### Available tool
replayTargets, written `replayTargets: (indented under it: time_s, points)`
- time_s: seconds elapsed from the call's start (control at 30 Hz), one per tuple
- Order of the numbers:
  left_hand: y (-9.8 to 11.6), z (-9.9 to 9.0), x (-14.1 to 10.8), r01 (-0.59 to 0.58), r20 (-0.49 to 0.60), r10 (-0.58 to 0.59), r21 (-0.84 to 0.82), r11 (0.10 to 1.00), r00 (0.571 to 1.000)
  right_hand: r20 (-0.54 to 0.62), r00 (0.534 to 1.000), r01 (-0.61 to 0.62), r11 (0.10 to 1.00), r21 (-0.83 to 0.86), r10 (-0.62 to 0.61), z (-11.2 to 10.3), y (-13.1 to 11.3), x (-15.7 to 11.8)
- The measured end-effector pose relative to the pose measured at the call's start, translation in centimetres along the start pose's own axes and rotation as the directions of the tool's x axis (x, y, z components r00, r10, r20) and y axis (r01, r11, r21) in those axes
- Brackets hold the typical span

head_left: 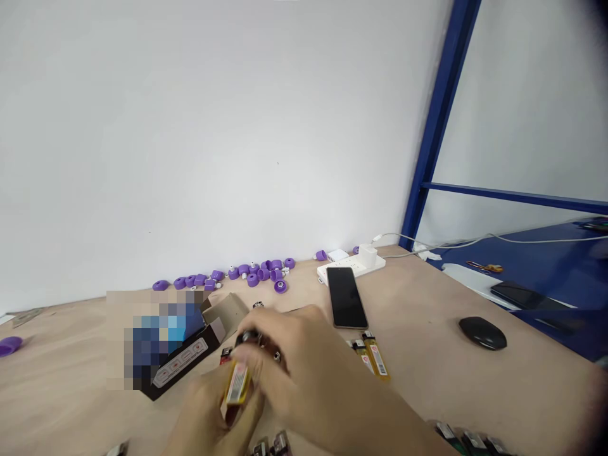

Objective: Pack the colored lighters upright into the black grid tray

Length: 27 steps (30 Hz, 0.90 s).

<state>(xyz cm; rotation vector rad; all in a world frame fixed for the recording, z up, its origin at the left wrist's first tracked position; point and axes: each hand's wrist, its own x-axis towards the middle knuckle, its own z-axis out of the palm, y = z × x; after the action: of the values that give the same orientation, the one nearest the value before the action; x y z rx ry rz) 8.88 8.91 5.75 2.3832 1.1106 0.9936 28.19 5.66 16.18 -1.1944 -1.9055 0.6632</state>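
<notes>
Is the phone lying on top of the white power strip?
No, the phone lies on the table, in front of the power strip.

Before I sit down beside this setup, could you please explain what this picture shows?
There is no robot here, only a person's two bare hands, seen by a head-worn camera looking forward and down. The left hand holds what looks like a yellow lighter; the right hand meets its top, too blurred to tell how firmly. On the brown surface stands a dark box, its contents pixelated. Purple caps lie near the wall, beside a white power strip. In front of the strip lies a phone, with more yellow lighters below it and a black mouse further right.
</notes>
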Motion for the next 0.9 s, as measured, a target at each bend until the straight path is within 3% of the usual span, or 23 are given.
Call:
replayTargets:
  time_s: [0.1,0.2,0.37,0.5,0.57,0.7,0.8,0.9]
  points:
    - [0.1,0.8,1.4,-0.173,0.002,0.179,0.275,0.946,0.984,-0.163,0.985,-0.05,0.999,0.003,0.05,-0.6,1.4,1.0]
    - [-1.3,1.6,1.6,-0.298,0.069,0.297,0.414,0.86,0.952,-0.236,0.962,-0.148,0.988,-0.032,0.137,-0.9,3.0,2.0]
    - [-2.3,1.8,1.6,-0.418,0.209,0.363,0.395,0.818,0.908,-0.147,0.981,-0.146,0.978,-0.152,0.123,0.8,3.2,1.8]
    - [-1.3,1.6,1.6,-0.359,0.217,0.298,0.357,0.862,0.93,-0.001,0.999,-0.043,0.976,-0.213,0.044,2.5,1.9,0.9]
    - [-1.0,1.5,1.7,-0.347,0.242,0.272,0.362,0.865,0.931,-0.007,0.999,-0.032,0.981,-0.189,0.031,2.5,2.3,1.1]
    - [-1.0,1.1,2.0,-0.416,0.308,0.307,0.404,0.815,0.901,-0.263,0.955,-0.141,0.99,-0.008,0.134,1.0,6.4,3.0]
    - [-1.2,1.0,2.0,-0.414,0.323,0.295,0.41,0.813,0.899,-0.297,0.937,-0.183,0.983,0.028,0.183,0.2,10.4,4.5]
    - [-1.3,1.0,1.9,-0.4,0.321,0.284,0.396,0.826,0.904,-0.289,0.935,-0.204,0.978,0.033,0.205,0.7,12.8,4.9]
